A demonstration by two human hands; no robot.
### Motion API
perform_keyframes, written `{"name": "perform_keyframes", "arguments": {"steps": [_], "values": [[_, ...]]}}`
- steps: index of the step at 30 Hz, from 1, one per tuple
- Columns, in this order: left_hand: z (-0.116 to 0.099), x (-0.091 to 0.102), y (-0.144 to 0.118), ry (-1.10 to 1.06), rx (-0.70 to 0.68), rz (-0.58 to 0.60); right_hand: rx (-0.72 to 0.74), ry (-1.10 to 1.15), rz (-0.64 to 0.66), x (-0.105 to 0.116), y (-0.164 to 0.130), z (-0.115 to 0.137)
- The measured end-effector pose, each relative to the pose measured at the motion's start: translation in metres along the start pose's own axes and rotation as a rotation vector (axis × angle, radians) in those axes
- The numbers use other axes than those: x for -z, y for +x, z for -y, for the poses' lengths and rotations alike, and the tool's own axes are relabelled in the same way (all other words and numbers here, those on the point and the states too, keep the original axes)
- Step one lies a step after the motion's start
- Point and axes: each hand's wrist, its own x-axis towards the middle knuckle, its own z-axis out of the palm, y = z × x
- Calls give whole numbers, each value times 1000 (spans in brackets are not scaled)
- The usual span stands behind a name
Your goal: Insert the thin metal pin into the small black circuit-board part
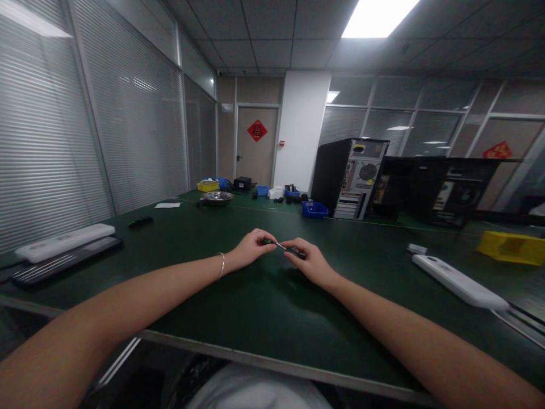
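Above the middle of the green table [238, 318], my left hand [251, 248] and my right hand [313, 262] face each other, a short gap between their fingertips. A thin metal shaft of what looks like a small screwdriver [280, 246] bridges that gap. Its dark handle end lies under the fingers of my right hand, which are closed on it. My left thumb and fingers pinch a small dark piece [268, 241] at the shaft's other end. Whether that piece is part of the screwdriver or a separate thing, I cannot tell.
Left: a white power strip [68, 241], a black keyboard [68, 261], a dark slim object [140, 222]. Behind: a metal bowl [217, 197], a blue bin [315, 209], a computer tower [351, 179]. Right: another power strip [460, 281], a yellow bin [511, 247].
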Motion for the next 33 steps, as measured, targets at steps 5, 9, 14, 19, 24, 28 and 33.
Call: {"name": "perform_keyframes", "arguments": {"steps": [5,9,14,19,24,28,33], "values": [[10,-2,2,-114,-1,-27,-6,7,-19,0,0,1],[19,-7,5,-376,42,-60,-9,19,13,1,-1,4],[14,-7,4,-390,111,-29,13,27,17,0,-2,6],[3,-9,0,-492,154,88,38,48,23,-1,-1,5],[6,-10,0,-562,165,120,36,71,44,-1,-1,5],[9,-9,2,-533,103,159,-1,98,60,-1,-2,7],[8,-10,3,-622,180,51,-54,166,60,-2,-3,9]]}}
